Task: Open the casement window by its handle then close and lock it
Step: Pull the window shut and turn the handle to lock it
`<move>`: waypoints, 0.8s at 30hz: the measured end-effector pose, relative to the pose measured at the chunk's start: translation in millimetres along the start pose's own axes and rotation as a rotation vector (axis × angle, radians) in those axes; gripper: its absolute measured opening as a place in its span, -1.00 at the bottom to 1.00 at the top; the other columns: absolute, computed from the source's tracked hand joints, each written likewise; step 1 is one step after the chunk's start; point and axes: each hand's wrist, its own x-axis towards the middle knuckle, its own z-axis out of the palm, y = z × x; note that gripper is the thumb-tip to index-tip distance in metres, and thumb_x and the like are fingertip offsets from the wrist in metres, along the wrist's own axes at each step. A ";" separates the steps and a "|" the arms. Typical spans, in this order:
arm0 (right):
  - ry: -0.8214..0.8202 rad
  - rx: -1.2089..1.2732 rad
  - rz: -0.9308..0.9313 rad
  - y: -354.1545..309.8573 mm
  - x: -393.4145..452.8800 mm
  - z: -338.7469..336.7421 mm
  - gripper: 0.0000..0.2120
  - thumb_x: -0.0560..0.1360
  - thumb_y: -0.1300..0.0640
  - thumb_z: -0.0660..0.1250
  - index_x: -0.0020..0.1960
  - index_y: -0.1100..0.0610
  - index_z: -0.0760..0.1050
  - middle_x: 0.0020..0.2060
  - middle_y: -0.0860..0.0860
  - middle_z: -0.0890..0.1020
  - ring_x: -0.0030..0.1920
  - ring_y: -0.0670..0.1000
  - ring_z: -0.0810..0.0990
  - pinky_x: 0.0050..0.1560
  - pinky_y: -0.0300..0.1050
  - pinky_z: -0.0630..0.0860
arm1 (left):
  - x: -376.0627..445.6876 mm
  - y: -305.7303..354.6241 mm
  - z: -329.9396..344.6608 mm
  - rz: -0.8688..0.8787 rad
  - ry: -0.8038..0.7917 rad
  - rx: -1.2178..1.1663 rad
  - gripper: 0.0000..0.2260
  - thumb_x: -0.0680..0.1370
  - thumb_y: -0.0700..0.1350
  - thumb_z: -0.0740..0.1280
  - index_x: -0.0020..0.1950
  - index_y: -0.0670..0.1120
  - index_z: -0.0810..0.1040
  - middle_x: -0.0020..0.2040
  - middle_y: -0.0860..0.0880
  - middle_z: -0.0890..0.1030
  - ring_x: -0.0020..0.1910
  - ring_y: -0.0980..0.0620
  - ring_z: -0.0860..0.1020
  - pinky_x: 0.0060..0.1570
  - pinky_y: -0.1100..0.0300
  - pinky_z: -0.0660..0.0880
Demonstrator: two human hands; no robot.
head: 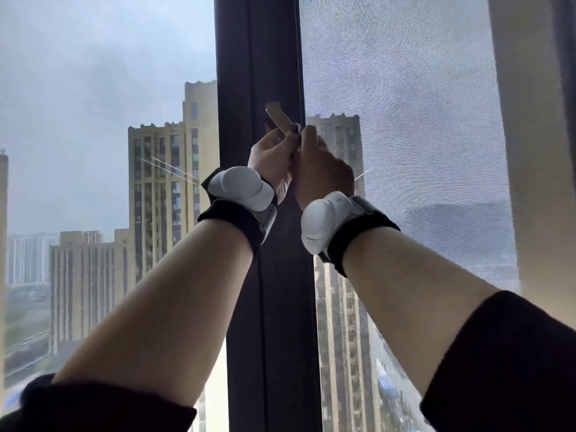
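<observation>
Head view puts both hands together at the middle of the frame, against the dark window frame that runs top to bottom. The left hand has its grip closed on the lower end of the handle, a flat metal lever tilted up toward the left; the right hand is curled shut just beside it, touching the left fingers, though whether it grips the handle is hidden. Right of the frame hangs a mesh screen; both wrists carry white trackers on black straps.
</observation>
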 end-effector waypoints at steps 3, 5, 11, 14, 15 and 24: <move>0.018 -0.022 0.005 -2.1 -0.5 2.4 -0.74 0.61 0.05 0.00 0.22 0.17 0.24 0.11 0.08 0.53 -0.01 0.20 0.63 -0.25 -0.08 0.30 | 1.6 1.3 -3.7 0.015 -0.021 0.024 -0.81 0.53 -0.29 0.24 -0.25 -0.13 0.54 -0.37 -0.05 0.50 -0.45 0.12 0.48 -0.38 0.32 0.46; 0.010 -0.044 -0.002 -1.0 0.4 1.7 -0.73 0.61 0.05 0.01 0.24 0.17 0.24 0.11 0.09 0.54 0.01 0.21 0.63 -0.24 -0.08 0.30 | 2.5 2.6 -4.2 0.012 -0.034 0.044 -0.81 0.53 -0.31 0.23 -0.26 -0.15 0.51 -0.38 -0.07 0.49 -0.47 0.12 0.48 -0.41 0.32 0.45; -0.001 -0.089 0.022 -7.4 -1.5 -0.1 -0.72 0.61 0.07 0.03 0.27 0.18 0.23 0.12 0.10 0.54 0.01 0.21 0.63 -0.24 -0.07 0.31 | 4.9 4.4 -9.0 0.017 -0.043 0.131 -0.80 0.54 -0.27 0.24 -0.28 -0.14 0.52 -0.51 0.02 0.49 -0.54 0.15 0.42 -0.51 0.33 0.37; 0.008 -0.075 0.064 -13.3 -3.1 3.0 -0.73 0.62 0.07 0.01 0.26 0.18 0.23 0.10 0.10 0.55 0.00 0.22 0.63 -0.26 -0.08 0.29 | 4.2 4.2 -10.8 0.036 -0.033 0.172 -0.78 0.53 -0.26 0.25 -0.32 -0.14 0.51 -0.45 -0.04 0.45 -0.48 0.10 0.40 -0.48 0.29 0.34; 0.008 -0.065 0.076 -15.1 -2.4 4.0 -0.73 0.62 0.07 0.00 0.26 0.18 0.23 0.09 0.11 0.55 0.00 0.22 0.63 -0.26 -0.08 0.29 | 4.0 5.2 -11.2 0.043 -0.028 0.187 -0.78 0.53 -0.27 0.25 -0.32 -0.14 0.50 -0.44 -0.05 0.44 -0.48 0.09 0.38 -0.47 0.28 0.33; -0.002 0.008 0.097 -18.1 -0.2 -0.9 -0.75 0.60 0.12 0.01 0.23 0.19 0.23 0.06 0.16 0.58 0.04 0.26 0.60 -0.21 -0.05 0.29 | -0.8 3.4 -16.3 0.033 -0.036 0.227 -0.88 0.42 -0.19 0.31 -0.30 -0.19 0.52 -0.32 -0.10 0.44 -0.34 -0.02 0.36 -0.34 0.18 0.30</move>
